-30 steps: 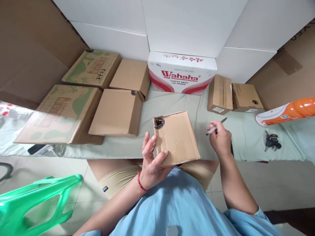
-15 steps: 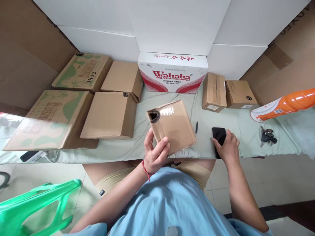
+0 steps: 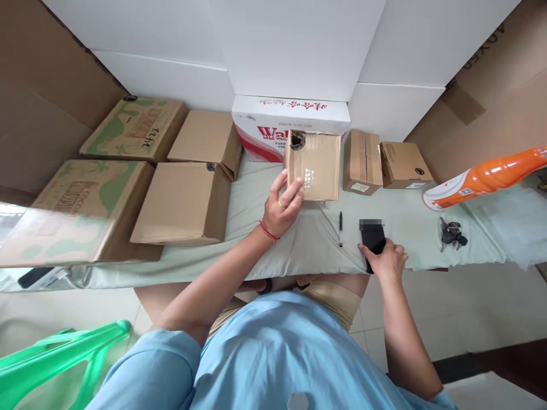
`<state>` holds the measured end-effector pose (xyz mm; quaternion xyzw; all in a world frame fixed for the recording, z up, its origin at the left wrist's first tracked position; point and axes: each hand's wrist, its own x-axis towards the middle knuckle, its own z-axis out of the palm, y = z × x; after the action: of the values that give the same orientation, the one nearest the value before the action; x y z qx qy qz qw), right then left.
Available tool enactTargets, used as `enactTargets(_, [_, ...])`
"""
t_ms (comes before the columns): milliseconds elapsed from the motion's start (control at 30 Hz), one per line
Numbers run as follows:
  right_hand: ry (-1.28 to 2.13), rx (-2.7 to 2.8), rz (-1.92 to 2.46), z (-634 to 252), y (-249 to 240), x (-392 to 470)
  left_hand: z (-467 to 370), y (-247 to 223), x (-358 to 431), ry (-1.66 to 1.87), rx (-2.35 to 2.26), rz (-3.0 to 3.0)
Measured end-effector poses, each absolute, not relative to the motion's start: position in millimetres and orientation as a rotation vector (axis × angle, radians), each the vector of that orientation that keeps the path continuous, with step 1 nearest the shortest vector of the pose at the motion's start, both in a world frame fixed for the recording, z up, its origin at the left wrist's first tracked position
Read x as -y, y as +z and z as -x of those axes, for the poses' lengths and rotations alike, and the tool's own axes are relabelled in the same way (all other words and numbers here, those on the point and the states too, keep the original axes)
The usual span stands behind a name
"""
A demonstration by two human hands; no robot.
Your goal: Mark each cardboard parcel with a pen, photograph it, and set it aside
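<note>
My left hand (image 3: 284, 202) grips a small brown cardboard box (image 3: 320, 165) by its lower left side, fingers on its near face. The box has a dark-edged hole in its top left corner and is held above the table, in front of the white and red Wahaha carton (image 3: 256, 136), covering part of its lettering. My right hand (image 3: 384, 256) is closed around the lower part of a black smartphone (image 3: 373, 238) at the table's front edge. A pen (image 3: 341, 229) lies between the two hands, touched by neither.
Several larger cardboard boxes (image 3: 179, 199) stand at the left. Two small boxes (image 3: 362, 162) sit right of the carton. An orange bottle (image 3: 482, 179) and a bunch of keys (image 3: 452, 233) are at the right. A green plastic stool (image 3: 64, 364) is on the floor.
My left hand has moved the box forward and slightly right, from near the table's front edge toward the Wahaha carton, and straightened it. The pen is now fully visible. My right hand keeps the smartphone.
</note>
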<state>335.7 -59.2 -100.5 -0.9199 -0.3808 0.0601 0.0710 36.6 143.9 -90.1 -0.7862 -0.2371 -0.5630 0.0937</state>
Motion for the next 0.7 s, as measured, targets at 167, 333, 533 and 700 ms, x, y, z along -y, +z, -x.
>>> enactTargets(167, [0.205,1.192,2.785,-330,-95,59,-51,-103,-138,-1.666,0.729,2.364])
enactTargets(333, [0.183,1.176,2.738,-324,-91,73,-49,-104,-131,-1.684,0.771,2.388])
enactTargets(533, [0.086,1.156,2.141,-297,-46,76,-55,-103,-124,-1.615,0.883,2.419])
enactTargets(700, [-0.037,1.334,1.723,-229,9,32,-70,-106,-115,-1.726,0.931,2.495])
